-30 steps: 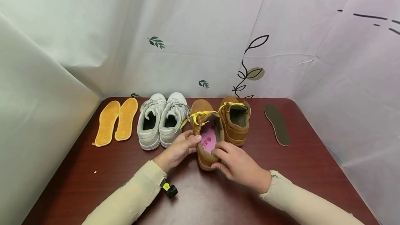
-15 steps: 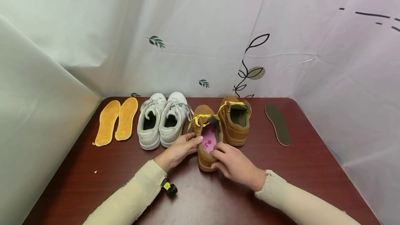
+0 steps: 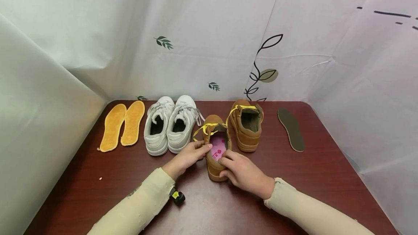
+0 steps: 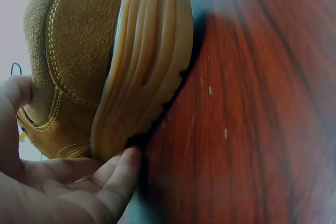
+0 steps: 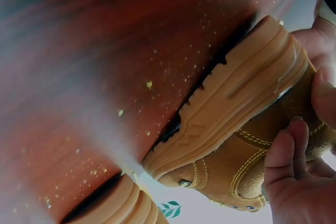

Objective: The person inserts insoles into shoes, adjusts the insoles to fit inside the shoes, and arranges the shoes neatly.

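Note:
A brown suede shoe (image 3: 213, 171) with yellow laces stands between both hands, toe pointing away from me. Inside it lies a pink insole (image 3: 218, 147) with red print. My left hand (image 3: 191, 156) grips the shoe's left side, thumb at the collar and fingers around the outside; in the left wrist view, fingertips reach down by the sole (image 4: 142, 66). With my right hand (image 3: 245, 173) I pinch the heel collar, fingers over the rim and thumb on the outer back. The fingertips inside the shoe are partly hidden. Its matching brown shoe (image 3: 248, 142) stands just behind to the right.
Two white sneakers (image 3: 156, 143) stand left of the held shoe. Two orange fuzzy insoles (image 3: 112, 128) lie at the far left, and a dark insole (image 3: 291, 130) lies at the right. Light curtains (image 3: 196, 28) rise behind the table (image 3: 75, 191).
Both hands have drawn the brown shoe slightly toward me, widening the gap to its mate. The grip looks the same, and the other shoes and insoles have stayed put.

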Action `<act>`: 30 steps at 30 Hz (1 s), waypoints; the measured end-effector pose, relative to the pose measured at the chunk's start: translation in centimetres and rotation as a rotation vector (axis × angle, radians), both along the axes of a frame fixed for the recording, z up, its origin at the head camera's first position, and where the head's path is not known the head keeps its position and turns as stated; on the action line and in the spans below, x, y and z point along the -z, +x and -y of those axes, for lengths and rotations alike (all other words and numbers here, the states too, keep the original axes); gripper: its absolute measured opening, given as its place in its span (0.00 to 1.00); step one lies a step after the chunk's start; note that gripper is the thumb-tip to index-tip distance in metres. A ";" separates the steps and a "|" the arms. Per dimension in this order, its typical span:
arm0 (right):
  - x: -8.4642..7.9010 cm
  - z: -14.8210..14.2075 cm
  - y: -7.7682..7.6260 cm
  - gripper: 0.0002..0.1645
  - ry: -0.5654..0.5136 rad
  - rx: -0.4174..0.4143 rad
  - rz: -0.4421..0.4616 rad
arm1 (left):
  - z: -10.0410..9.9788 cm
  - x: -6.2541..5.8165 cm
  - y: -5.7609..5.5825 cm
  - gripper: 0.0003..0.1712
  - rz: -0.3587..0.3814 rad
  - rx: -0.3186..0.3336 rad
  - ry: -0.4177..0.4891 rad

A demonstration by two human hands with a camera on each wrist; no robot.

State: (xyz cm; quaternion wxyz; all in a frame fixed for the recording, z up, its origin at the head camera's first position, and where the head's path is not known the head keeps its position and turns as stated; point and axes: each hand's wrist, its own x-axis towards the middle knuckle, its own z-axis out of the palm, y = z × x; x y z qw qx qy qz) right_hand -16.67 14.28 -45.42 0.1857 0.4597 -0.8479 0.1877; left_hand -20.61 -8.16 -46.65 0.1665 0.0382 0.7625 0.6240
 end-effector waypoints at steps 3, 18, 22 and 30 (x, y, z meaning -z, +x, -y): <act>0.1 0.2 0.0 0.17 0.006 0.008 0.016 | 0.2 -0.3 0.0 0.27 -0.089 -0.017 -0.148; -0.1 0.2 0.4 0.17 0.037 0.040 0.068 | -0.1 -0.8 0.4 0.34 -0.223 -0.072 -0.300; -0.2 0.3 0.3 0.17 0.038 0.042 0.061 | -0.7 -1.6 0.6 0.40 -0.324 -0.127 -0.244; -0.4 0.3 0.4 0.19 0.061 0.047 0.083 | -1.6 -2.7 0.0 0.39 -0.551 -0.082 -0.549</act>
